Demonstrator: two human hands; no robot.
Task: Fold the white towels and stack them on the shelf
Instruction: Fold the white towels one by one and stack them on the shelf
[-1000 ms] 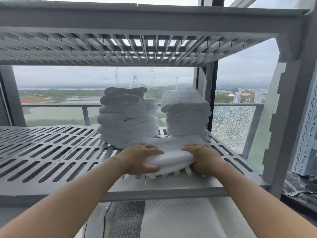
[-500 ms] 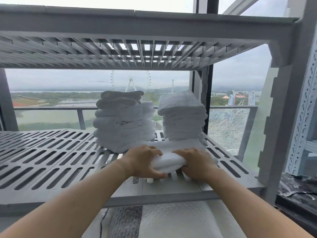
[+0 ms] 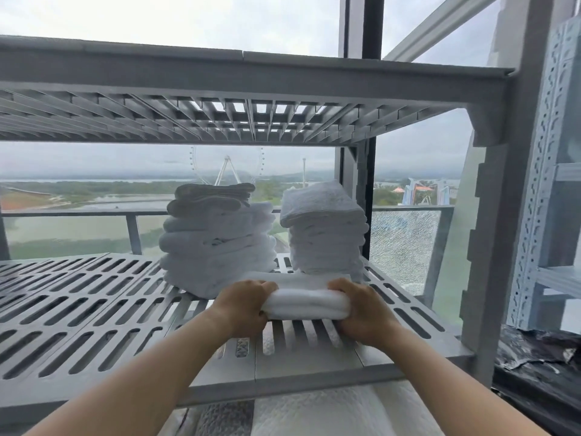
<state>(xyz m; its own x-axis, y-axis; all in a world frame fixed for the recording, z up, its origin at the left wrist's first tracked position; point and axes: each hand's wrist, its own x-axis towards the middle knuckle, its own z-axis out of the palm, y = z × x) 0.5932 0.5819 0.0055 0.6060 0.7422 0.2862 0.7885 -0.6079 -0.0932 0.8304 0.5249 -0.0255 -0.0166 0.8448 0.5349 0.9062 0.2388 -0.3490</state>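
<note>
Grey slotted shelf [image 3: 94, 325] before a window carries two stacks of folded white towels [image 3: 217, 243], [image 3: 325, 234] (left one taller, uneven). Just in front of them, a folded white towel [image 3: 306, 302] lies on the shelf, gripped at its ends by left hand [image 3: 243, 306] and right hand [image 3: 366, 311], fingers curled.

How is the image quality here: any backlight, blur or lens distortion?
Head view: backlit by the window, so the left stack and right stack look grey and shaded while the front towel reads bright; the wide-angle lens bows the top beam and tilts the right post; no glare spots.
</note>
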